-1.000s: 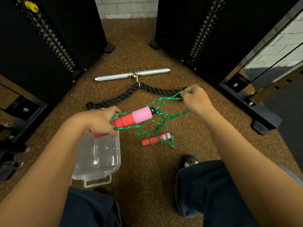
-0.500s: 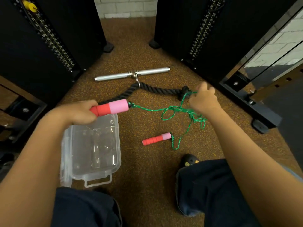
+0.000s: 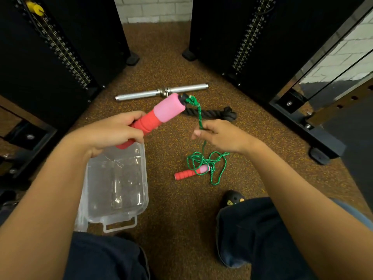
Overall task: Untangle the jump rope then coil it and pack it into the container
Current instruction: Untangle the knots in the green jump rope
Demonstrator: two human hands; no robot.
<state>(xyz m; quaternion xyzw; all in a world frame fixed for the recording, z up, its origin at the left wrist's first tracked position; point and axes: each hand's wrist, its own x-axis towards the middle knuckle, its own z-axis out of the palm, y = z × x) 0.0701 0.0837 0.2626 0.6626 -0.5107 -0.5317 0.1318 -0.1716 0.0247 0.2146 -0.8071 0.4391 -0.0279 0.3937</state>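
Speckled brown rubber flooring [image 3: 171, 215] runs between two black weight-stack machines, one on the left [image 3: 60, 47] and one on the right [image 3: 252, 37], with a white brick wall [image 3: 155, 9] at the far end. On the floor ahead lie a metal bar [image 3: 139, 95] and, just behind the hands, a thick black rope [image 3: 214, 113].

The person's left hand [image 3: 113, 132] grips the red end of a raised handle [image 3: 161, 115], fingers curled round it, the pink end tilted up and away. From the black tip of that handle the green cord [image 3: 198, 112] drops to the right hand [image 3: 220, 136], which pinches it between thumb and fingertips, the fingers drawn together. Below that hand the cord falls to the floor into a loose tangle [image 3: 210, 161], looped over the pink end of the second handle [image 3: 189, 173], which lies flat.

A clear plastic container [image 3: 145, 174] sits open on the floor just below the left hand, well apart from the tangle. No part of the cord lies in it. A dark shoe [image 3: 232, 199] and dark trouser legs [image 3: 262, 235] fill the near edge.
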